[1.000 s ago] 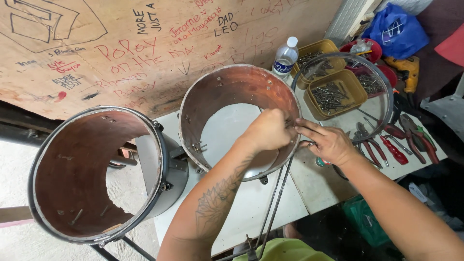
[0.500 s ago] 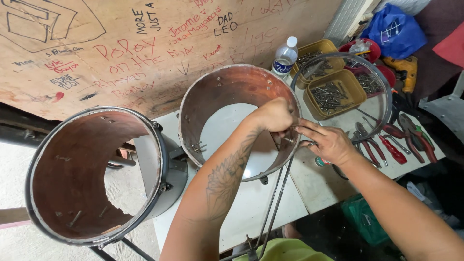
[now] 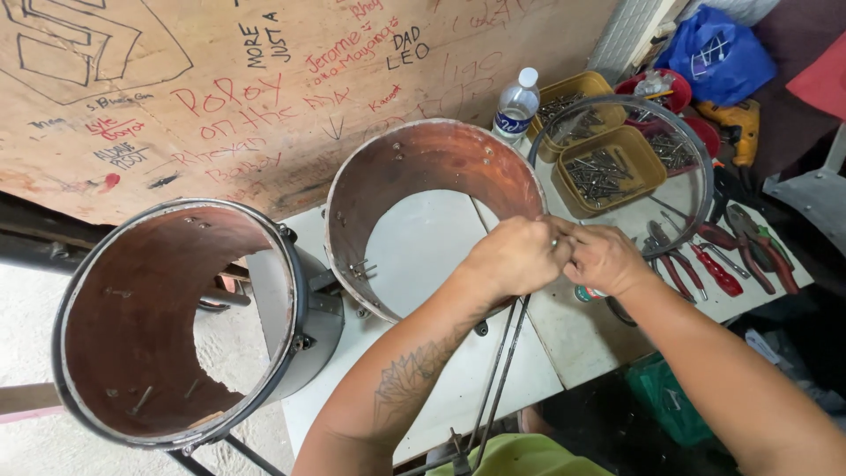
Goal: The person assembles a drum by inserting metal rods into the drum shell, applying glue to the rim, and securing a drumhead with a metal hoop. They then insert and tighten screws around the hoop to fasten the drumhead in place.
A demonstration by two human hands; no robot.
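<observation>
- The drum shell (image 3: 423,167), open and rust-brown inside, stands on the white table (image 3: 538,344), its near rim right under the hands.
- The left hand (image 3: 514,256) is closed in a loose fist at the shell's right rim, fingers curled over something small that cannot be made out.
- The right hand (image 3: 602,257) touches the left, its fingertips pinched together at the same spot; what they pinch is hidden.
- Thin metal rods (image 3: 500,370) run from under the hands toward the table's near edge.
- A metal hoop (image 3: 701,163) lies just right of the shell, ringing a yellow tray (image 3: 650,172) of screws.
- Red-handled pliers (image 3: 714,269) lie near the right hand.
- A water bottle (image 3: 515,106) stands behind the shell.
- A second drum (image 3: 176,326) with a dark rim sits to the left, just beside the table.
- A scribbled plywood board (image 3: 220,88) leans behind.
</observation>
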